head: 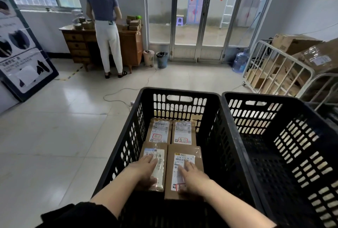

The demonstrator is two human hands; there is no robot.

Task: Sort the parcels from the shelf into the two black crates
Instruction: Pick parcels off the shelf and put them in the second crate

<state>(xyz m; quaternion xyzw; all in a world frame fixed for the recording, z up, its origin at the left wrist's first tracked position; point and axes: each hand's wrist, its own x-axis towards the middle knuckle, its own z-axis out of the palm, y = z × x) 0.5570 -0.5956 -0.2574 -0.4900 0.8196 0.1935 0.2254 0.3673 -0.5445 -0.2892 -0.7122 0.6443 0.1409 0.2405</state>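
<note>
left hand (pixel 146 168) lies flat on a parcel (pixel 153 167), right hand (pixel 192 175) flat on another (pixel 183 171); grip probably none. both hide labels; crate (pixel 226 136) floor unseen.

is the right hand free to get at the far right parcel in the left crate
Probably yes: the right hand rests flat on the near right parcel, and the far right parcel lies uncovered just beyond in the left crate.

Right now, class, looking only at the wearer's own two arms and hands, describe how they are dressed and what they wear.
Both forearms are bare. The left hand and right hand wear no gloves, and no rings or watch are visible. A dark, fuzzy-looking black sleeve is bunched up near the left elbow; the right arm shows no sleeve in view.
</note>
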